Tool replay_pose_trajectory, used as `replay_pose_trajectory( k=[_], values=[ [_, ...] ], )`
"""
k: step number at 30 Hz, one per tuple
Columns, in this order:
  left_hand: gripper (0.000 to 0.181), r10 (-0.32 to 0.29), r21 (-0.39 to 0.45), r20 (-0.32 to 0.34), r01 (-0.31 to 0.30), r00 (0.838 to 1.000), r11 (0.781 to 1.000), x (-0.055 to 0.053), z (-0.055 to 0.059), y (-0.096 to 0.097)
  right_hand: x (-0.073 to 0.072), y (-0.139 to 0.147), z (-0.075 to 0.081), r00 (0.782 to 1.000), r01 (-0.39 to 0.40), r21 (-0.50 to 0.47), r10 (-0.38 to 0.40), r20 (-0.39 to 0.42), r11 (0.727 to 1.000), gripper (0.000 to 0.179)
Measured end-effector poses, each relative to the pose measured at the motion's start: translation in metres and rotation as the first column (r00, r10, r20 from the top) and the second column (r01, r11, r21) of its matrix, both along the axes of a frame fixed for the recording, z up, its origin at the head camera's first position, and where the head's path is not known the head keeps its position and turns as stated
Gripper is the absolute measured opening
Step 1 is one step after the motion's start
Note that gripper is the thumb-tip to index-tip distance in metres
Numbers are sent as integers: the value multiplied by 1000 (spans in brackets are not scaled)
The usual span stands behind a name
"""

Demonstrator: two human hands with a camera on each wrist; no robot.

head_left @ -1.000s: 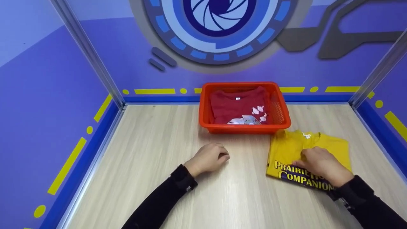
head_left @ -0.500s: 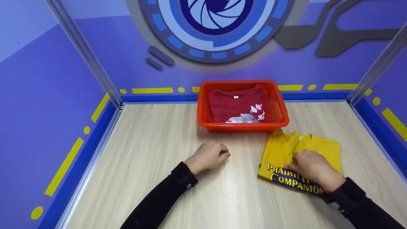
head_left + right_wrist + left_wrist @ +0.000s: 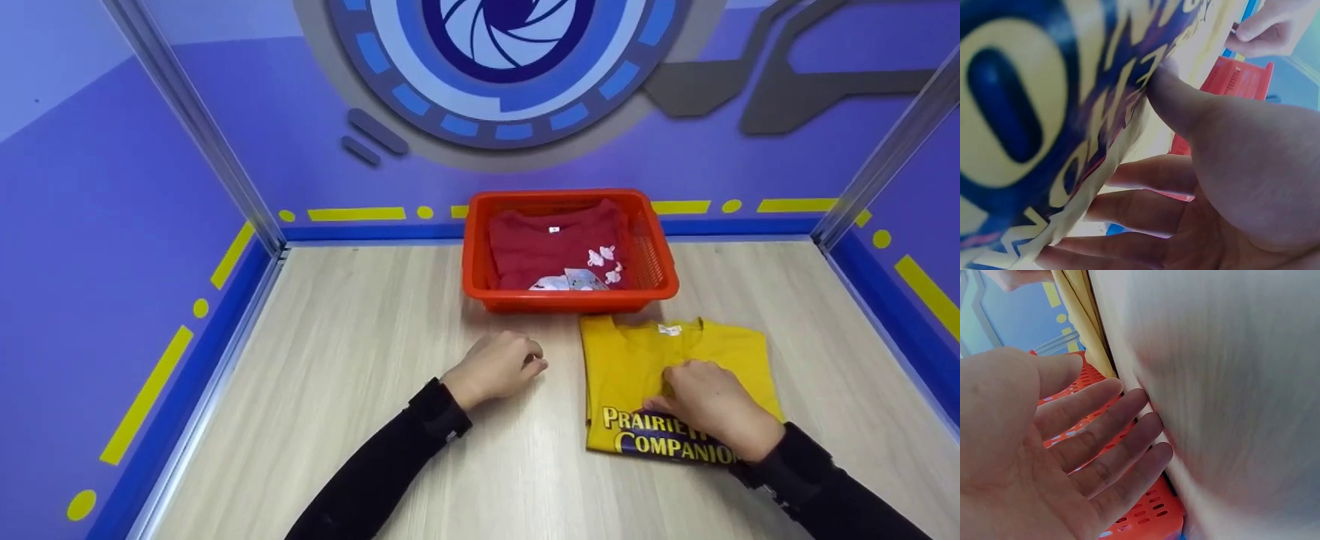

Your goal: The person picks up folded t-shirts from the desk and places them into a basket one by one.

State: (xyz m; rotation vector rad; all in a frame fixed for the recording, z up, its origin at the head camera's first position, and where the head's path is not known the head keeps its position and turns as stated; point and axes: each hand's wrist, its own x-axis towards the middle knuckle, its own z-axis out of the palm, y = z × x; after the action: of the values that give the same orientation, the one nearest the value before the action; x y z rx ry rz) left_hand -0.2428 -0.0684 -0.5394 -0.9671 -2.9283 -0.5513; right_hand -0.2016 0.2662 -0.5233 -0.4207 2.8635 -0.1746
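A folded yellow T-shirt (image 3: 720, 341) with dark-backed lettering lies on the table, in front of the basket and to its right. My right hand (image 3: 712, 401) rests on its middle. In the right wrist view the thumb (image 3: 1176, 101) and fairly straight fingertips touch the printed cloth. To the left of the shirt, my left hand (image 3: 499, 367) is low over the table with relaxed fingers and holds nothing; its palm (image 3: 1016, 455) shows in the left wrist view. A red folded T-shirt (image 3: 532, 251) with a pale print lies inside the orange-red basket (image 3: 574, 302).
The basket stands against the back wall (image 3: 360, 150), which is blue-purple with printed shapes. Side walls (image 3: 112, 262) border the light wood-grain table (image 3: 337, 337) on both sides. Metal strips run along the corners and the table's edges.
The yellow T-shirt has slid left and slightly toward the person, along with the right hand on it. The left hand has hardly moved. The basket stays in place; the head view has shifted slightly.
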Motion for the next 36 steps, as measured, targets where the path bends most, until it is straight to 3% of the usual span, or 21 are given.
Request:
replay_pose_trajectory(
  k=[5,10,14,17,21,26,36],
  values=[
    [26,-93,-4,-37,93,995,996,5,4,13,-4,-20,-3,996,-37,11,37,-76,999,48],
    [45,-182,-86,0,181,983,980,6,7,37,-10,-45,-5,983,-83,12,84,-164,996,51],
    [60,-149,-163,41,153,988,975,3,2,51,-14,-58,-6,969,-132,-5,128,-213,991,52],
    [64,-111,-197,49,118,993,973,2,-1,54,-20,-57,-2,977,-147,-61,136,-162,987,48],
    [65,-86,-220,56,96,995,971,1,-1,53,-29,-36,8,993,-93,-137,82,-83,986,34],
    [66,-70,-233,85,88,994,969,1,1,46,-33,-7,6,997,-32,-102,25,-67,994,33],
    [67,-61,-248,116,88,991,965,0,5,33,-31,-14,-7,985,-87,-106,70,-155,991,34]
  ],
)
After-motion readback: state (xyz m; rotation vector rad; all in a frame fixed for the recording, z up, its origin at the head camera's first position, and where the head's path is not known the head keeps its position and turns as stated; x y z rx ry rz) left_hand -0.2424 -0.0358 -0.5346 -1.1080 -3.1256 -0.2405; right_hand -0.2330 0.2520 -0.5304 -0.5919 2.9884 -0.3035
